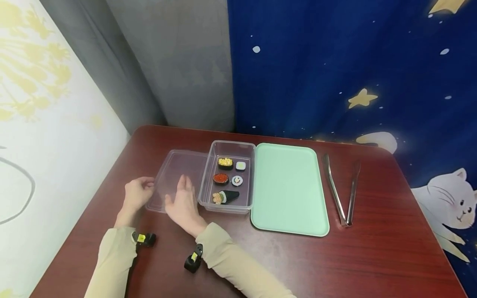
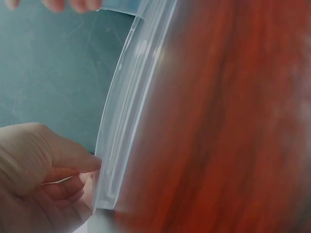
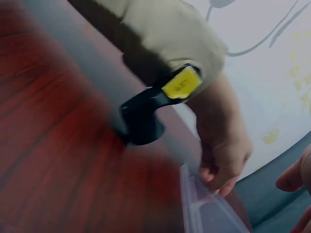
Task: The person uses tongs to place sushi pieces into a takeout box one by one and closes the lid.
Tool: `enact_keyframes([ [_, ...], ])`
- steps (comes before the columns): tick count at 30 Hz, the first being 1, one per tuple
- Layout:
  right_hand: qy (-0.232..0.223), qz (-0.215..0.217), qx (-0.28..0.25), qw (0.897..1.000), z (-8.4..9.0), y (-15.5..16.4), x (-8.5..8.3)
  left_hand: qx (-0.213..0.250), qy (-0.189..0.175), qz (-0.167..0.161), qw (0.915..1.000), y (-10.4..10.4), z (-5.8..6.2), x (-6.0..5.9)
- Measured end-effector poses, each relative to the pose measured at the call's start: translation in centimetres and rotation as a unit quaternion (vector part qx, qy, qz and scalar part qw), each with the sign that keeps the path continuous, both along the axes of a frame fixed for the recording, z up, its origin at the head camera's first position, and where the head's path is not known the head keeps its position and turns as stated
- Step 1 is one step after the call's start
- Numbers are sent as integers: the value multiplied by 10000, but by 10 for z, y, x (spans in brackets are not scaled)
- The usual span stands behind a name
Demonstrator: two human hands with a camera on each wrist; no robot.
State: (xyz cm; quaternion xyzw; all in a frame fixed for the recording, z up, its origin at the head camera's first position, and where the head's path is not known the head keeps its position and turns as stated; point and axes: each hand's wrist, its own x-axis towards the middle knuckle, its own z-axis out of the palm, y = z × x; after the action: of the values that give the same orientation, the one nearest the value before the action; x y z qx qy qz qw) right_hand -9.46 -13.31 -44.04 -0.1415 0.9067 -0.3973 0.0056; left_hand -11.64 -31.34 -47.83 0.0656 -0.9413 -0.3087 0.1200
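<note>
A clear plastic lid [image 1: 182,160] lies left of the sushi box, its right edge overlapping the box in the head view. My left hand [image 1: 138,193] pinches the lid's left edge between thumb and fingers. In the left wrist view the thumb of that hand [image 2: 36,170] presses on the rim of the lid [image 2: 124,111]. Over the lid, fingers extended and holding nothing, is my right hand [image 1: 183,207]. The clear box [image 1: 223,208] holds several sushi pieces, among them a red roe piece [image 1: 221,179], a yellow-topped piece [image 1: 225,163] and a hand roll [image 1: 229,196].
A mint-green tray [image 1: 288,190] sits right beside the box. Farther right, metal tongs [image 1: 350,219] lie spread on the dark red table [image 1: 380,248]. A white patterned wall [image 1: 56,145] borders the left side, and grey and blue curtains [image 1: 316,62] hang behind.
</note>
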Motion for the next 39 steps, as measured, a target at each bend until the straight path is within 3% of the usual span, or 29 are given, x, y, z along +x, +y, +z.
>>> enact_keyframes([
  [6, -162, -347, 98, 9992, -13, -6, 3, -107, 71, 45, 9999, -9, 3, 8],
  [17, -793, -903, -1217, 9853, -25, -10, 1, -52, -207, 173, 9996, -19, 5, 15],
  [21, -444, -825, -1494, 9843, -25, -10, 0, 199, -503, 376, 9978, -29, 9, 21],
  [27, 591, -827, -1867, 9772, -22, -11, -4, 654, -1004, 604, 9910, -46, 19, 32],
  [31, 1161, -735, -2456, 9596, -17, -10, -11, 976, -832, 645, 9896, -52, 31, 37],
  [35, 1530, -746, -2852, 9432, -10, -9, -18, 1392, -345, 815, 9863, -52, 43, 40],
  [39, 1828, -774, -3049, 9315, -2, -8, -24, 2072, 425, 1238, 9695, -46, 48, 38],
])
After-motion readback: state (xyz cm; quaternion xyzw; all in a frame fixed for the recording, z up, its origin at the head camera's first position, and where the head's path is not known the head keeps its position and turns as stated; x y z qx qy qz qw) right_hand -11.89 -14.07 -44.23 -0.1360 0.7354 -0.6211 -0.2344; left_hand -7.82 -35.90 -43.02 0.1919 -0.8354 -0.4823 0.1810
